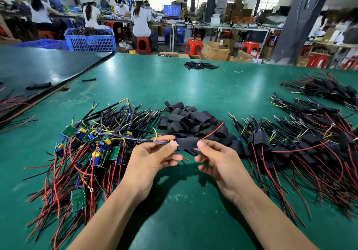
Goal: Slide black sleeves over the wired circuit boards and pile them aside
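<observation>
A black sleeve [187, 143] covers most of a wired circuit board held above the green table [193, 211]. My left hand [153, 158] pinches the board's exposed end with its yellow part [173, 144] and blue wires. My right hand [215, 160] pinches the sleeve's right end, where a red wire [213, 131] comes out. Bare boards with red, black and yellow wires lie heaped at the left [91, 149]. Loose black sleeves [193, 121] are piled just beyond my hands. Sleeved boards [302, 149] are piled at the right.
A second pile of sleeved boards [329, 90] lies at the far right. A small heap of black tubes [200, 65] sits near the table's far edge. A dark mat [38, 69] covers the left corner. Blue crates [91, 39], red stools and seated workers fill the background.
</observation>
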### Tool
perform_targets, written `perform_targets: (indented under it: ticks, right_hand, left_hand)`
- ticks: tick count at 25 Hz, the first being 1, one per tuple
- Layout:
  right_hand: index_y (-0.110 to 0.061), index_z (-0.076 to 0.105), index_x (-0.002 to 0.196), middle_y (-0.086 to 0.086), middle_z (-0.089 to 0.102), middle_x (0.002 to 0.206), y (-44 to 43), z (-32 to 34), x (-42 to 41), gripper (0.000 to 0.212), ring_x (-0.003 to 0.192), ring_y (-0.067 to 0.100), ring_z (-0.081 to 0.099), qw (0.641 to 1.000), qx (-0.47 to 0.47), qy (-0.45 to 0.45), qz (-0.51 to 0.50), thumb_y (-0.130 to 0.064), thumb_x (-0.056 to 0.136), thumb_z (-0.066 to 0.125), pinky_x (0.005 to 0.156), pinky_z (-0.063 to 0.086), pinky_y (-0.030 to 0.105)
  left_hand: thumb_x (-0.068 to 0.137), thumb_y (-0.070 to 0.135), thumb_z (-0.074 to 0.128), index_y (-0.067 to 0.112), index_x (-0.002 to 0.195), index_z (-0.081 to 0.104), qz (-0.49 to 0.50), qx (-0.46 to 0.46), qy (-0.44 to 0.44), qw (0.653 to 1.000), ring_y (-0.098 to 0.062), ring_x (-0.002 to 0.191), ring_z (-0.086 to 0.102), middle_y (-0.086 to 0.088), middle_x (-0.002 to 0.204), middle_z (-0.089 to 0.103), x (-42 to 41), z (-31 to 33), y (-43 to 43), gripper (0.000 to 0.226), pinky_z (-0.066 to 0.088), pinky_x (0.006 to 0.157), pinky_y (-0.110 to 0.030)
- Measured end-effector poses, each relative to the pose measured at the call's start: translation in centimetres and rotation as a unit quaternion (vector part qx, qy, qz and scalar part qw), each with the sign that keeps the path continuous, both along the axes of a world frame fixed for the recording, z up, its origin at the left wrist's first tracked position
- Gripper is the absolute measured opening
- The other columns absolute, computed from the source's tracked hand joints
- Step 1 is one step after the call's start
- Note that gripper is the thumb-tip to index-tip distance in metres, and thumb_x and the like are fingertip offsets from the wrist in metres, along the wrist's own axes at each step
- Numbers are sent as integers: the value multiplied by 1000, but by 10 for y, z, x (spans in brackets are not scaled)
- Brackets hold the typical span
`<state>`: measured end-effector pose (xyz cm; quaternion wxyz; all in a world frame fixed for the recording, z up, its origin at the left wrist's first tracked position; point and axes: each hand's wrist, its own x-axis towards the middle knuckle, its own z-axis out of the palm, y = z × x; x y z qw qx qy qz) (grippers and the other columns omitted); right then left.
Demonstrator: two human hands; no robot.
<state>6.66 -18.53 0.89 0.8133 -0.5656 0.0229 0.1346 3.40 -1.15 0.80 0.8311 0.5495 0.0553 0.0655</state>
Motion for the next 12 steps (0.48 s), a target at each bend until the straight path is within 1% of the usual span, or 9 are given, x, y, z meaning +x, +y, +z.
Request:
perform_targets:
  ticks: [2, 4, 6, 9, 12]
  right_hand:
    - [-16, 72, 82, 2, 71, 76, -1, 0, 1, 3, 55, 9, 63, 1000, 6, 26, -6, -15, 82, 75, 45, 48, 20]
    - [-16, 71, 83, 2, 73, 78, -2, 1, 2, 4, 53, 9, 62, 999, 0, 49, 0, -13, 87, 72, 43, 47, 20]
    - [-15, 69, 85, 3, 75, 82, -1, 2, 1, 7, 51, 11, 61, 998, -11, 53, 15, -15, 92, 68, 41, 45, 19]
    - [-11, 66, 88, 1, 73, 79, 0, 2, 0, 7, 50, 12, 59, 999, -27, 31, 24, -16, 92, 68, 41, 43, 20]
    - [-10, 65, 88, 2, 73, 77, -1, 2, 1, 7, 50, 11, 59, 998, -20, 39, 39, -15, 93, 65, 42, 45, 20]
  left_hand:
    - [77, 17, 70, 1, 106, 70, -18, -14, 2, 1000, -28, 80, 75, -8, 93, 76, 0, 0, 0, 33, 61, 71, -29]
    - [76, 15, 71, -1, 106, 70, -24, -10, -5, 1000, -30, 84, 75, -6, 96, 76, 0, 0, 0, 35, 61, 76, -32]
    - [74, 14, 72, -2, 105, 70, -13, -6, -7, 1000, -28, 80, 74, -8, 92, 75, -1, 0, 0, 35, 61, 76, -31]
    - [73, 12, 72, -3, 100, 72, -1, -4, -4, 1000, -25, 72, 73, -11, 93, 73, 0, 1, 2, 31, 61, 72, -29]
    - [74, 10, 71, 0, 101, 70, -1, -4, -3, 1000, -24, 69, 71, -18, 83, 70, 0, 2, 1, 29, 60, 69, -27]
